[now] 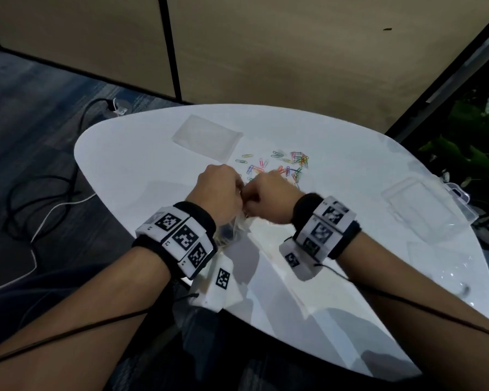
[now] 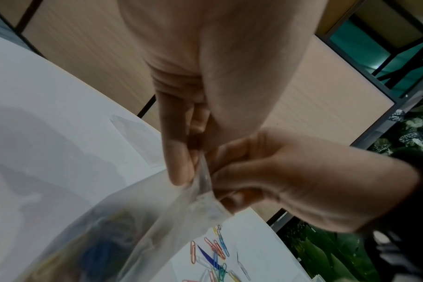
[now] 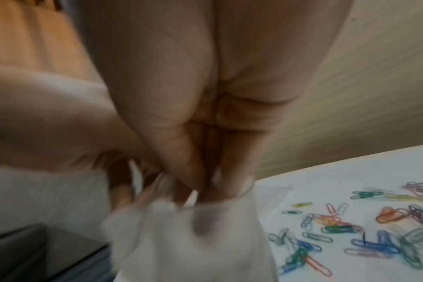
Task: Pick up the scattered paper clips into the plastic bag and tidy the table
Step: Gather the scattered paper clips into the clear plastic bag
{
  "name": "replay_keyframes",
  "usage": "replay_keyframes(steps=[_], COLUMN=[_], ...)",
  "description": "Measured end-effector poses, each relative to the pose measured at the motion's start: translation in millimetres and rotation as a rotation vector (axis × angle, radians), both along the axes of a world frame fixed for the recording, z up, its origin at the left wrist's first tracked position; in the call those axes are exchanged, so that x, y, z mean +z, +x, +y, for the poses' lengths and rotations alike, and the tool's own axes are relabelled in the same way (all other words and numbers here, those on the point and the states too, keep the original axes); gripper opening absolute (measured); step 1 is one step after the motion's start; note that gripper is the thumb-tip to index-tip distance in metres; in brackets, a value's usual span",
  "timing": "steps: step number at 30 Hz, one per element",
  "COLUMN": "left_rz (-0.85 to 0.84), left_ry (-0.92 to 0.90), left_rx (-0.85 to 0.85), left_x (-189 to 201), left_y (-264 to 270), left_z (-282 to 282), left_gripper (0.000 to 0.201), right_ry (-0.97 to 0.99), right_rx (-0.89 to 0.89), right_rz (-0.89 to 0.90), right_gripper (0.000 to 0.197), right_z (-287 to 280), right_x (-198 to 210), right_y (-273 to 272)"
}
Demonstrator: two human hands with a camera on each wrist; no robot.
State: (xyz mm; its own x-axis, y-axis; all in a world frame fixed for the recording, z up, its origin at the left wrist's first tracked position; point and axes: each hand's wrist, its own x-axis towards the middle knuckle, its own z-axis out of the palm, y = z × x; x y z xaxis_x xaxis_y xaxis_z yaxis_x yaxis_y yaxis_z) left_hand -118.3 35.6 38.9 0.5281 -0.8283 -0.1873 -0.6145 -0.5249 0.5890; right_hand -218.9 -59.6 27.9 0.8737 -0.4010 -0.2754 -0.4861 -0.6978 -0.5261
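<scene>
Both hands pinch the mouth of a clear bag above the desk.

The left hand (image 1: 216, 190) and right hand (image 1: 268, 196) meet knuckle to knuckle, fingers curled, each pinching the top edge of the thin, crinkled plastic bag (image 2: 138, 225), which hangs down from them with dim coloured shapes blurred inside. Just beyond the hands, loose clips (image 1: 283, 166) lie scattered on the desk (image 1: 130, 165): bent wire loops in blue, green, orange, pink and yellow. Beyond the clips lies a flat, clear, rectangular pouch (image 1: 206, 138). To the right of the clips sit clear plastic boxes (image 1: 424, 204) near the desk's edge. The desk is glossy white with rounded corners. Tan partition panels with dark frames stand behind it; cables trail over grey-blue carpet to its left, and leafy plants show to its right.
</scene>
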Motion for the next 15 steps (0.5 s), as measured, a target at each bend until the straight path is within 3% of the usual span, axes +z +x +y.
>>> replay_keyframes(steps=[4, 6, 7, 9, 11, 13, 15], left_rz=[-0.006, 0.001, 0.003, -0.008, -0.026, -0.037, -0.04], left_ry=[-0.034, -0.041, -0.04, -0.033, -0.022, -0.017, -0.007], left_rx=[0.027, 0.033, 0.029, 0.004, -0.021, -0.035, -0.041], left_x=[-3.2, -4.5, -4.4, -5.6, -7.3, -8.6, -9.5], left_y=[4.8, 8.5, 9.3, 9.4, 8.4, 8.5, 9.8], left_z=[4.8, 5.1, 4.9, 3.8, 2.4, 1.8, -0.3], left_gripper=[0.026, 0.027, 0.027, 0.028, 0.03, 0.031, 0.031], right_ry=[0.411, 0.393, 0.3, 0.027, -0.073, -0.124, -0.234], right_rx=[-0.281, -0.48, -0.574, -0.677, -0.722, -0.645, -0.491], right_rz=[-0.286, -0.377, -0.354, -0.121, 0.143, 0.249, 0.314], right_gripper=[0.02, 0.024, 0.025, 0.026, 0.054, 0.063, 0.06], right_z=[-38.0, -74.0, -95.7, -134.9, -161.5, -172.8, -175.2], right_x=[1.6, -21.8, -37.3, -67.4, -88.9, -99.9, -104.7], right_y=[-9.7, -12.8, -14.5, -18.9, -21.1, -13.9, 2.6])
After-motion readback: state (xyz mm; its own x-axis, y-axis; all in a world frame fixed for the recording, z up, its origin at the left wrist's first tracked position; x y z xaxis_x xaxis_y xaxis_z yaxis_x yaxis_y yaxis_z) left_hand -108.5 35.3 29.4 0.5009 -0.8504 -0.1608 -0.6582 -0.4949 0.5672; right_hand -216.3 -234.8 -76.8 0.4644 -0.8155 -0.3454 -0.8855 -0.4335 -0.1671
